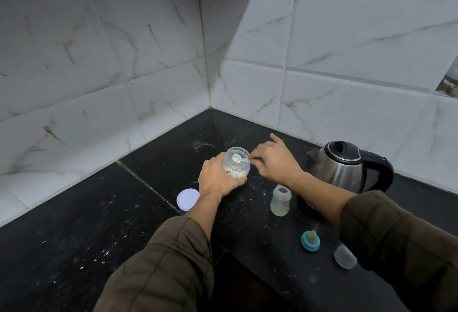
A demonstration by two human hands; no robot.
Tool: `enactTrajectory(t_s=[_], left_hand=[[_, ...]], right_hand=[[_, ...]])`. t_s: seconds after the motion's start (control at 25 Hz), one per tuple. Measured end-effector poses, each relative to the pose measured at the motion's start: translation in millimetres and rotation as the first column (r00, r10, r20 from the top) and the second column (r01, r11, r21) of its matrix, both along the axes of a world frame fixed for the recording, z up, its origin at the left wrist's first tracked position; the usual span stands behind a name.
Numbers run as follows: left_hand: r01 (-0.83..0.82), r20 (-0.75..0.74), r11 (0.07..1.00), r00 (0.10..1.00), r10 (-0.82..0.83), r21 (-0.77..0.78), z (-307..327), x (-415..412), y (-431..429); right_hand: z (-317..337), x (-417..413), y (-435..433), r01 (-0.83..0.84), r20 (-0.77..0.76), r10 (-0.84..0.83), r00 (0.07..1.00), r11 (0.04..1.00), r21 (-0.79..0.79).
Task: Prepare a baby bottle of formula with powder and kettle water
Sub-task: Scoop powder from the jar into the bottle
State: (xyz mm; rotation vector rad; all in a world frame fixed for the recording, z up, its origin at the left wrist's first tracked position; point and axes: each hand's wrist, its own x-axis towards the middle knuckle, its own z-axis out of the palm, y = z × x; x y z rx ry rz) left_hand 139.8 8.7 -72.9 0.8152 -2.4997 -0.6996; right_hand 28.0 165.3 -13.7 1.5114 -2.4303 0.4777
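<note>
Baby bottle (280, 200) stands upright and uncapped on the dark surface (99, 225), right of centre. Its clear cap (345, 256) and teal teat ring (310, 240) lie nearer us, apart from it. We see translucent plastic with faint printing and a narrowed waist; whether anything is inside, we cannot tell. We judge it light, stiff and easy to knock over, so the waist is the place to grip it while powder goes in.

Left of it a purple lid (187, 199) lies flat. Further back, our left hand (218, 178) wraps around the powder jar (236, 165), steadying it on the surface. Our right hand (275, 163) pinches the handle of the pale green scoop (240, 159), index finger pointing free, and the heaped bowl is over the jar's mouth. That load looks loose and will spill if the scoop tilts.

Furthest right, the steel kettle (347, 166), lid down. We'd call it heavy and possibly hot, so we take it by the black handle.
</note>
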Motion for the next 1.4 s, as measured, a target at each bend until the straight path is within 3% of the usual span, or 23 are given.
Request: enactTrajectory(t_s=[0.16, 0.28, 0.44, 0.68, 0.96, 1.2, 1.4], left_hand=[[-0.03, 0.05, 0.999, 0.998, 0.028, 0.034, -1.6, 6.3, -0.7], [-0.044, 0.098, 0.996, 0.995, 0.036, 0.074, -6.8, 12.2, -1.3], [-0.051, 0.149, 0.995, 0.988, 0.037, 0.09, -16.3, 21.9, -5.1], [-0.069, 0.256, 0.997, 0.965, 0.058, 0.031, -32.0, 34.0, -10.8], [-0.099, 0.329, 0.969, 0.944, 0.02, 0.224, -55.7, 44.9, -17.0], [-0.117, 0.375, 0.975, 0.926, 0.038, 0.191, -33.8, 47.7, -13.3], [-0.027, 0.173, 0.998, 0.985, 0.018, 0.052, -2.6, 32.6, -3.2]], right_hand=[[6.5, 4.8, -7.0, 0.106, 0.353, -0.086, 0.932, 0.994, -0.04], [12.7, 4.9, -10.4, 0.218, 0.651, -0.165, 0.741, 0.976, 0.0], [8.6, 5.8, -13.1, 0.296, 0.844, -0.172, 0.508, 0.955, 0.016], [0.8, 17.3, -14.1, 0.288, 0.916, -0.137, 0.377, 0.957, 0.025], [-3.9, 15.7, -15.7, 0.332, 0.92, -0.152, 0.362, 0.943, 0.025], [-4.1, 10.6, -13.4, 0.337, 0.92, -0.164, 0.355, 0.941, 0.038], [12.8, 6.1, 1.1, 0.395, 0.911, -0.193, 0.363, 0.918, 0.037]])
